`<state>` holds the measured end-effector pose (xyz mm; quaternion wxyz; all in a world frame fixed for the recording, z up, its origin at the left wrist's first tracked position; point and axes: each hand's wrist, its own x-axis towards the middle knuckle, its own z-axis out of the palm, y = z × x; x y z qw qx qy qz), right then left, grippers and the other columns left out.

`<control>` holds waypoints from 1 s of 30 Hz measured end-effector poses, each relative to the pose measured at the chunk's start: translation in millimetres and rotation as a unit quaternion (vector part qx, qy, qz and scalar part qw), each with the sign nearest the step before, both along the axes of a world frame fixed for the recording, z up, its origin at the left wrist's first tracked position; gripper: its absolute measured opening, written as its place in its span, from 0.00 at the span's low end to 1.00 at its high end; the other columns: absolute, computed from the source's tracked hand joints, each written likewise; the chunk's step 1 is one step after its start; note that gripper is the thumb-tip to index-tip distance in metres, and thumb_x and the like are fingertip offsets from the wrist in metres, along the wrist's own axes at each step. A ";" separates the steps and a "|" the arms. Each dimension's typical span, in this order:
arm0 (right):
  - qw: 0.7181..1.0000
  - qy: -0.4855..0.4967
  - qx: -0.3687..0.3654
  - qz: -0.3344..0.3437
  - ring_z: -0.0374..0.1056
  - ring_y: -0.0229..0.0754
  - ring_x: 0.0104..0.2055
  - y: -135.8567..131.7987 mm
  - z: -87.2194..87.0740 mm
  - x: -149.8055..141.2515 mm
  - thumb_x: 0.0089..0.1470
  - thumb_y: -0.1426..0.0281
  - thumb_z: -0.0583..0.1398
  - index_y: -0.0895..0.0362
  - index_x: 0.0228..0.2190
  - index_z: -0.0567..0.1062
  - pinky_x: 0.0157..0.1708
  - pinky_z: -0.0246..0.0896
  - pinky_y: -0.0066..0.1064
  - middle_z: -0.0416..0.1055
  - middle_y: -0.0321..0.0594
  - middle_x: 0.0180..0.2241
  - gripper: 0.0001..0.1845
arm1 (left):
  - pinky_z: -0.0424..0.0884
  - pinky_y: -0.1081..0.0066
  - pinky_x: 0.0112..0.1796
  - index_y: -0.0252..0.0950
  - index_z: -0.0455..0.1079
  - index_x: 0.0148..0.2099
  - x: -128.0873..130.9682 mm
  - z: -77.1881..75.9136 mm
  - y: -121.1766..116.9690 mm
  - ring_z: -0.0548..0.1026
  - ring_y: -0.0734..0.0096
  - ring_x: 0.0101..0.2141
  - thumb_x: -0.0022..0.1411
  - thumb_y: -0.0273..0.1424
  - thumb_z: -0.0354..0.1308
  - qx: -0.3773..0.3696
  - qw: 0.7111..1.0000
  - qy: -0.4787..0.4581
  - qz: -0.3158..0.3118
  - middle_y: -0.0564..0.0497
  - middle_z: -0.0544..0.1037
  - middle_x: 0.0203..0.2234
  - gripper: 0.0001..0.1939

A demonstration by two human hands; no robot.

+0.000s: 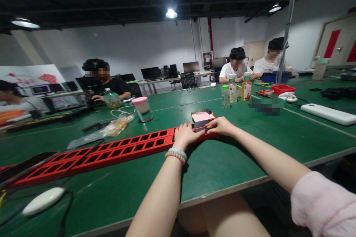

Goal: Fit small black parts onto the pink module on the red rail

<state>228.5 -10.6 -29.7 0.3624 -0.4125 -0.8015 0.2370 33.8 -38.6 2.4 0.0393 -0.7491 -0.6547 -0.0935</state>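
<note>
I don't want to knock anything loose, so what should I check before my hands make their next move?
1. Left-hand grip on the red frame: ok, the hand rests on it.
2. Right-hand grip at the dark strip: ok, the fingertips are at its near right side.
3. Dark strip seated in the frame: cannot tell, the hands cover part of it.
4. Left end of the frame uncovered: not ok, a flat black device overlaps it in this view.
5. Pink-lidded jar clear of the frame: ok, it stands upright beyond it.
</note>
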 end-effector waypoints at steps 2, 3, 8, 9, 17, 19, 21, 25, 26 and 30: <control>1.000 -0.004 0.001 0.000 0.73 0.44 0.37 1.0 -1.0 0.4 0.40 0.63 0.67 0.56 0.33 0.80 0.38 0.66 0.30 0.78 0.40 0.34 0.15 | 0.59 0.62 0.49 0.34 0.65 0.54 -0.4 -1.0 0.8 0.65 0.46 0.53 0.46 0.66 0.42 0.004 1.000 -0.001 -0.002 0.37 0.68 0.53 0.47; 1.000 -0.006 0.002 0.001 0.73 0.44 0.37 1.7 -1.4 0.6 0.41 0.63 0.67 0.56 0.33 0.80 0.38 0.66 0.30 0.78 0.40 0.34 0.15 | 0.59 0.61 0.49 0.34 0.65 0.54 -0.5 -1.3 1.1 0.65 0.46 0.53 0.45 0.66 0.42 0.003 1.000 -0.001 -0.002 0.37 0.68 0.54 0.47; 1.000 -0.025 0.003 0.011 0.73 0.44 0.38 3.6 -0.7 1.8 0.41 0.65 0.66 0.55 0.32 0.81 0.39 0.65 0.28 0.77 0.38 0.35 0.13 | 0.59 0.61 0.50 0.35 0.65 0.54 0.2 -0.1 -0.6 0.64 0.47 0.53 0.45 0.65 0.43 -0.002 1.000 -0.003 0.006 0.38 0.68 0.54 0.46; 0.999 -0.028 0.005 0.014 0.73 0.44 0.38 3.3 -0.1 2.0 0.41 0.65 0.66 0.55 0.32 0.81 0.39 0.65 0.28 0.77 0.38 0.36 0.12 | 0.59 0.61 0.50 0.35 0.65 0.53 0.4 0.3 -1.2 0.65 0.47 0.53 0.45 0.65 0.43 -0.002 1.000 -0.003 0.006 0.38 0.68 0.54 0.46; 0.998 -0.058 0.020 0.032 0.72 0.42 0.35 -1.3 4.3 3.3 0.45 0.64 0.64 0.56 0.32 0.81 0.35 0.62 0.27 0.78 0.39 0.34 0.12 | 0.61 0.60 0.48 0.34 0.67 0.52 1.2 1.0 -2.7 0.66 0.45 0.52 0.45 0.67 0.40 0.003 1.000 0.003 0.000 0.37 0.70 0.51 0.47; 0.998 -0.055 0.021 0.035 0.72 0.43 0.36 -0.8 4.1 3.4 0.45 0.64 0.64 0.56 0.33 0.80 0.35 0.62 0.28 0.78 0.39 0.35 0.12 | 0.61 0.60 0.48 0.34 0.66 0.52 1.2 0.8 -2.7 0.65 0.45 0.52 0.45 0.66 0.40 0.002 1.000 0.004 0.000 0.37 0.70 0.51 0.47; 0.998 -0.051 0.020 0.040 0.72 0.43 0.37 0.1 3.6 3.4 0.45 0.65 0.64 0.56 0.33 0.80 0.36 0.63 0.28 0.78 0.39 0.35 0.12 | 0.61 0.61 0.48 0.35 0.66 0.52 1.3 1.0 -2.9 0.65 0.45 0.52 0.45 0.66 0.41 0.002 1.000 0.003 0.003 0.38 0.69 0.52 0.47; 0.997 -0.054 0.021 0.052 0.72 0.43 0.37 1.0 3.1 3.7 0.45 0.65 0.64 0.55 0.33 0.80 0.38 0.63 0.28 0.78 0.38 0.35 0.11 | 0.60 0.60 0.49 0.36 0.66 0.53 1.3 1.6 -3.6 0.65 0.45 0.53 0.44 0.67 0.40 0.000 1.000 0.001 0.004 0.38 0.69 0.53 0.47; 0.997 -0.055 0.023 0.054 0.72 0.43 0.37 0.9 3.2 3.9 0.45 0.65 0.64 0.55 0.33 0.80 0.37 0.63 0.28 0.78 0.38 0.34 0.11 | 0.61 0.60 0.48 0.35 0.66 0.53 1.2 1.7 -3.5 0.65 0.45 0.52 0.44 0.67 0.40 0.000 1.000 0.001 0.003 0.38 0.69 0.52 0.48; 0.996 -0.059 0.032 0.060 0.71 0.44 0.37 0.0 3.9 4.4 0.46 0.66 0.63 0.56 0.33 0.80 0.38 0.62 0.28 0.77 0.39 0.34 0.11 | 0.61 0.59 0.48 0.34 0.66 0.53 0.2 0.3 -2.1 0.66 0.45 0.51 0.44 0.67 0.40 0.002 1.000 -0.002 0.001 0.37 0.69 0.51 0.49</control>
